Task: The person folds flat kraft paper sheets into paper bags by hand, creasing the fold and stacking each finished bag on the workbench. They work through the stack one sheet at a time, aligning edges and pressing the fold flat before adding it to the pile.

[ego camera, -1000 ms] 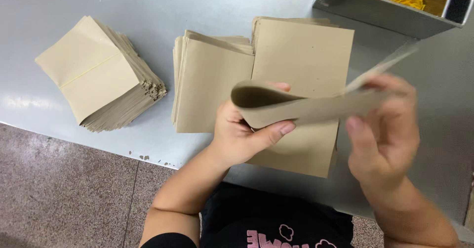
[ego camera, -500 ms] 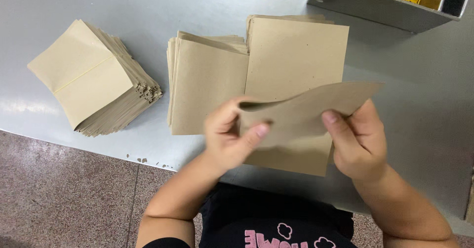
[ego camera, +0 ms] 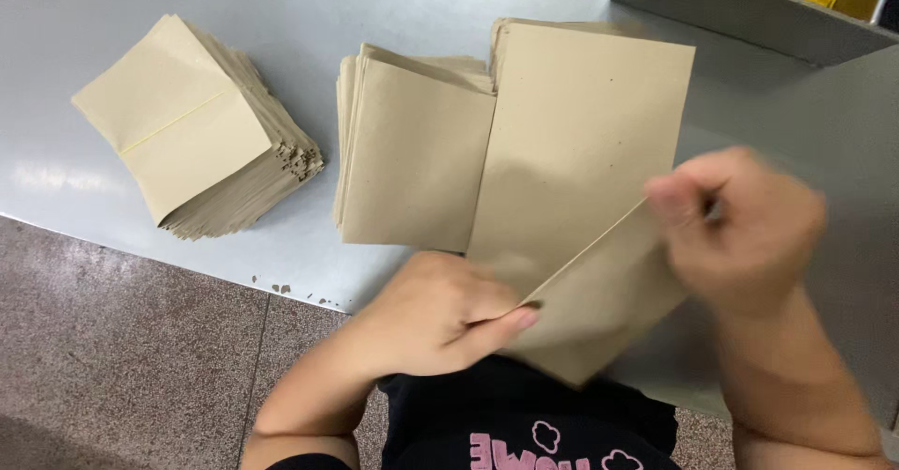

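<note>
Over grey metal table (ego camera: 375,2): left hand (ego camera: 440,315), right hand (ego camera: 740,217) both pinch matte brown paper sheet (ego camera: 599,306).

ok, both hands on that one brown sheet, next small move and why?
Probably press the fold flat. The left hand pins the brown paper sheet near the table edge, the right hand pinches its raised flap, and the sheet looks only half-creased above the tall paper stack.

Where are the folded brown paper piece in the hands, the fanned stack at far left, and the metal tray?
folded paper piece (ego camera: 599,311), head view, on its lower flap.
fanned paper stack (ego camera: 178,124), head view, on its top sheet.
metal tray (ego camera: 740,7), head view, on its front wall.
</note>
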A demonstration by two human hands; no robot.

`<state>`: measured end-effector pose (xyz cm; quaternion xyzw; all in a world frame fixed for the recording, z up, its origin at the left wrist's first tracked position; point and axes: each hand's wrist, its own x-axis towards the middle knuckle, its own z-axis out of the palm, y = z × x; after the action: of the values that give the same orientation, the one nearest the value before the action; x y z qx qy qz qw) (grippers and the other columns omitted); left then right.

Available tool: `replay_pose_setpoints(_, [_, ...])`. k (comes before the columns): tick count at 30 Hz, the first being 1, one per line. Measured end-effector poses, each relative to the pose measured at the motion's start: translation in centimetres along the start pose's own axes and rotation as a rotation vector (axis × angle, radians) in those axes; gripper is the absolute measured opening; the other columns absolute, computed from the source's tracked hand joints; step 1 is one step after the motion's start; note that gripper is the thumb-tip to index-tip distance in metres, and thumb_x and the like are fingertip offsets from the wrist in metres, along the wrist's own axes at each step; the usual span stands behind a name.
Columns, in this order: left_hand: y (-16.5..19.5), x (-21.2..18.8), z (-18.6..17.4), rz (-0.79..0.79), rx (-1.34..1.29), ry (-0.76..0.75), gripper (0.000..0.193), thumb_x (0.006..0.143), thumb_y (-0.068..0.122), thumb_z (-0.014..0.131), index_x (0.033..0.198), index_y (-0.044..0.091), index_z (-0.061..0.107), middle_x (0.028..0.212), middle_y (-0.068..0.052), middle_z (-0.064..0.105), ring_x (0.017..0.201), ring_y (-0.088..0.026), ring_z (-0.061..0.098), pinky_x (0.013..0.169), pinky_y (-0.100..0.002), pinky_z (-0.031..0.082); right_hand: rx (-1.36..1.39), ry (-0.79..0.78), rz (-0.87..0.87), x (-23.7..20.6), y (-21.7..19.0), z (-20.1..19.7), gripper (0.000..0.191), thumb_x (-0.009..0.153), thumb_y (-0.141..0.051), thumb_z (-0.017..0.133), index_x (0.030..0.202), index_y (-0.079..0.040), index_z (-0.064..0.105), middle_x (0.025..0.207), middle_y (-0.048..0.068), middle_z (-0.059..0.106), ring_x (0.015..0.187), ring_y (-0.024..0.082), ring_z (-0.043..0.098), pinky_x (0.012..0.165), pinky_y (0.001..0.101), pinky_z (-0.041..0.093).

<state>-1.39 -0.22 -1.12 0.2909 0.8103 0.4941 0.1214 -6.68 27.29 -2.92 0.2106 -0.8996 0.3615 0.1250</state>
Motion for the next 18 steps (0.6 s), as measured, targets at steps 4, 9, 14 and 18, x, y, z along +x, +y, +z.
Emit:
replay_pose_setpoints(4, [0.4, -1.2, -1.6, -0.104, 0.161, -0.039, 0.034, 0.099, 0.037, 0.066, 0.080, 0.009, 0.062, 0.065, -0.008, 0.060, 0.063, -0.030, 0.063, 0.056, -0.044, 0.046, 0.141, 0.018, 0.115, -0.5, 0.9, 0.2, 0.023, 0.103, -0.019, 0.078, 0.091, -0.006, 0.064, 0.074, 0.002, 0.063, 0.057, 0.013, 0.057, 0.055, 0.0249, 0.046])
replay_pose_setpoints(9, [0.5, -1.3, 0.2, -0.141, 0.119, 0.152, 0.050, 0.094, 0.028, 0.075, 0.140, 0.015, 0.062, 0.069, -0.003, 0.067, 0.059, -0.022, 0.065, 0.055, -0.035, 0.048, -0.034, -0.013, -0.158, -0.1, -1.9, 1.4, 0.026, 0.096, -0.030, 0.082, 0.094, -0.008, 0.067, 0.090, 0.008, 0.065, 0.076, 0.024, 0.061, 0.070, 0.0346, 0.048])
replay_pose_setpoints(14, [-2.2, -2.7, -1.5, -0.288, 0.384, 0.832, 0.069, 0.105, 0.008, 0.076, 0.161, 0.012, 0.037, 0.071, 0.002, 0.061, 0.065, -0.009, 0.055, 0.058, -0.024, 0.047, -0.317, -0.043, -0.316, 1.4, -4.4, 0.1, 0.054, 0.079, -0.047, 0.078, 0.101, 0.000, 0.062, 0.114, 0.018, 0.062, 0.107, 0.035, 0.057, 0.092, 0.0472, 0.045])
replay_pose_setpoints(18, [-5.6, -2.2, -2.6, -0.476, 0.692, 0.798, 0.070, 0.103, 0.019, 0.078, 0.161, 0.013, 0.039, 0.076, 0.001, 0.066, 0.064, -0.012, 0.063, 0.058, -0.030, 0.049, -0.120, -0.567, -0.296, 0.0, -5.3, 1.5, 0.047, 0.074, -0.051, 0.083, 0.096, -0.013, 0.066, 0.109, 0.006, 0.063, 0.105, 0.027, 0.058, 0.083, 0.0420, 0.046])
